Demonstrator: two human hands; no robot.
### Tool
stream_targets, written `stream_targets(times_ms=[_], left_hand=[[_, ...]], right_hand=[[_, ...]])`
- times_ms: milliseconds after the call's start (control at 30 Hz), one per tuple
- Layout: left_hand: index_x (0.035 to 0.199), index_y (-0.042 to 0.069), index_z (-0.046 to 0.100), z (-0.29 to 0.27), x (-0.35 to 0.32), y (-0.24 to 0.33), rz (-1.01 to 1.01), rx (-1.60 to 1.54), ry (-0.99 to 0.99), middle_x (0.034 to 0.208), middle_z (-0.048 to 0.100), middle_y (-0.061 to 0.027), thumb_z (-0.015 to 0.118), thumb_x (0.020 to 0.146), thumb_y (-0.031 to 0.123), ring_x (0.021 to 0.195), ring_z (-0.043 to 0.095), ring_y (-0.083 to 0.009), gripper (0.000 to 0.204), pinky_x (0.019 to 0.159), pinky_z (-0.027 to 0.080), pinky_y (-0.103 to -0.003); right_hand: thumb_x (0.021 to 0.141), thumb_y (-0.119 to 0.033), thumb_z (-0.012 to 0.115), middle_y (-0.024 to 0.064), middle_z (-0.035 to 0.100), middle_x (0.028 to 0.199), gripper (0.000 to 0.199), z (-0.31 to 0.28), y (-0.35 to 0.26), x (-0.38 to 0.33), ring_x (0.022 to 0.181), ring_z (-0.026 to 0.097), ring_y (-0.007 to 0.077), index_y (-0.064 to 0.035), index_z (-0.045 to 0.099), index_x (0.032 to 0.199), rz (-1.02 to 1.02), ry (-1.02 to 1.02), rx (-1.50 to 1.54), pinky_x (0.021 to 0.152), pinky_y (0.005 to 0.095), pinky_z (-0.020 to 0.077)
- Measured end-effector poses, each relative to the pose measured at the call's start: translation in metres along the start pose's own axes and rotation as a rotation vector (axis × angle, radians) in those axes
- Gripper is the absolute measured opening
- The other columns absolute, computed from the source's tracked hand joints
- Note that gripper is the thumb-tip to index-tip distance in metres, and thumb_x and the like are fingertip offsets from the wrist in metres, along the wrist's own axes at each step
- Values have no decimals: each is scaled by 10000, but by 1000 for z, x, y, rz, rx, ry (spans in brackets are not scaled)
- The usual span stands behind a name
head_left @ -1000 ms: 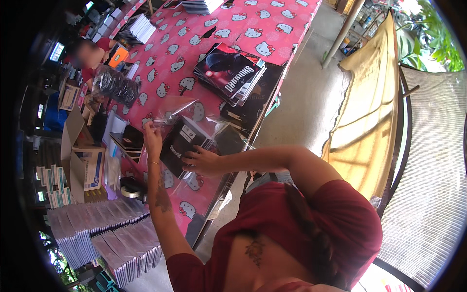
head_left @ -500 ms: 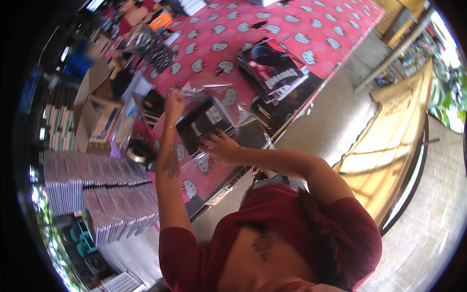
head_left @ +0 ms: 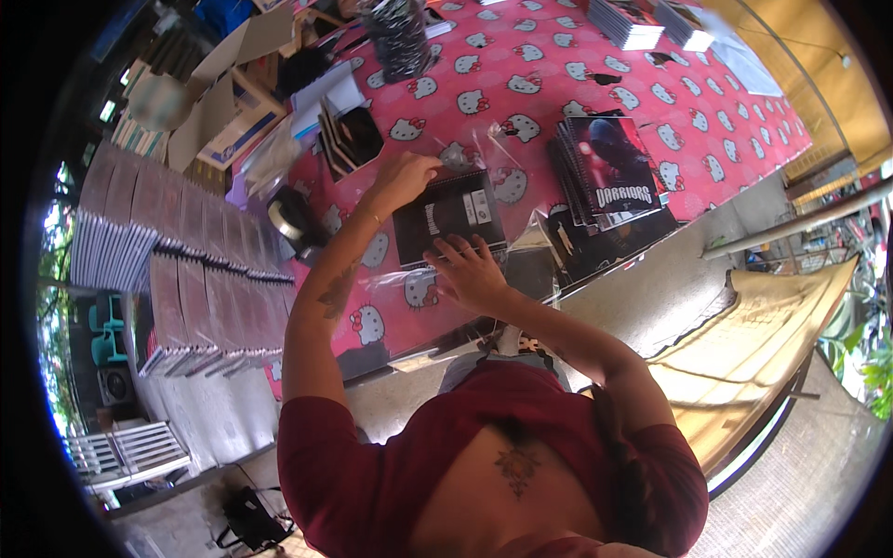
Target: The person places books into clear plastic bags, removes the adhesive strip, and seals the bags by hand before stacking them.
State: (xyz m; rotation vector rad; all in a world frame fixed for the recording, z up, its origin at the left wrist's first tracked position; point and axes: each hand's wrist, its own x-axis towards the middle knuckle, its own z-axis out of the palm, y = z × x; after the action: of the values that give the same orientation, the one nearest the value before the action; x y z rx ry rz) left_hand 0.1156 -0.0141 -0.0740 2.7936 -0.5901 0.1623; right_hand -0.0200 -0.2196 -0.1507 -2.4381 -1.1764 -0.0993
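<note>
A black spiral notebook (head_left: 451,214) with a pale label lies on the pink patterned tabletop. Clear plastic film (head_left: 479,149) shows around it and past its far edge. At the far left corner of the notebook, my left hand (head_left: 405,179) is closed, fingertips pinched where the film begins; the exact grip is partly hidden. My right hand (head_left: 470,277) lies over the near edge with fingers spread, resting flat on the cover. To the right stands a small stack of spiral notebooks (head_left: 609,167) with a dark red and black cover on top.
Tall stacks of wrapped notebooks (head_left: 200,242) rise at the left. Beside them sit a tape dispenser (head_left: 296,221), an open cardboard box (head_left: 244,112) and a few dark notebooks (head_left: 349,139). A black plastic-wrapped bundle (head_left: 398,42) and more notebook piles (head_left: 625,23) stand farther back.
The view has swung, shifting the table to the right in the picture. My left hand has come in from the outer end of the film to the notebook's far edge; my right hand stays on the cover.
</note>
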Motion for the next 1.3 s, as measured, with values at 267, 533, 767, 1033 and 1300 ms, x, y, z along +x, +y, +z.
stream_targets(times_ms=[267,533,767,1033,1300], left_hand=[[1032,1,690,45,-74,46,30,-21,249,1092,692,-152,644,878,102,1058,656,-310,190,868,556,-408],[1101,-22,656,93,-88,77,-179,-9,325,1177,662,-226,620,880,68,1161,614,-354,241,905,564,-408],[1092,-30,647,80,-96,76,-277,-395,360,1117,638,-245,596,803,36,1090,592,-422,300,961,510,-424],[1109,-83,608,100,-92,81,-186,-12,344,1204,594,-246,561,813,9,1191,546,-378,313,1066,428,-443],[1114,-71,617,106,-89,79,-137,124,392,1188,614,-221,558,819,31,1191,557,-347,318,1073,420,-417]], right_hand=[[819,-444,728,44,382,1522,671,5,-2,2,1468,271,350,-208,512,1409,96,29,-38,1060,795,150],[797,-401,761,7,450,1491,582,16,22,8,1451,343,278,-222,595,1325,38,23,-150,983,853,183],[859,-135,646,107,628,1259,186,0,53,29,1272,538,381,-69,634,1032,227,266,665,1027,721,269],[882,-265,625,145,526,1357,414,-35,68,168,1287,501,356,-131,577,1271,127,-98,-330,1029,733,305],[890,-393,652,106,532,1386,558,-76,112,60,1257,523,352,-137,526,1369,106,-242,-253,1027,622,388]])
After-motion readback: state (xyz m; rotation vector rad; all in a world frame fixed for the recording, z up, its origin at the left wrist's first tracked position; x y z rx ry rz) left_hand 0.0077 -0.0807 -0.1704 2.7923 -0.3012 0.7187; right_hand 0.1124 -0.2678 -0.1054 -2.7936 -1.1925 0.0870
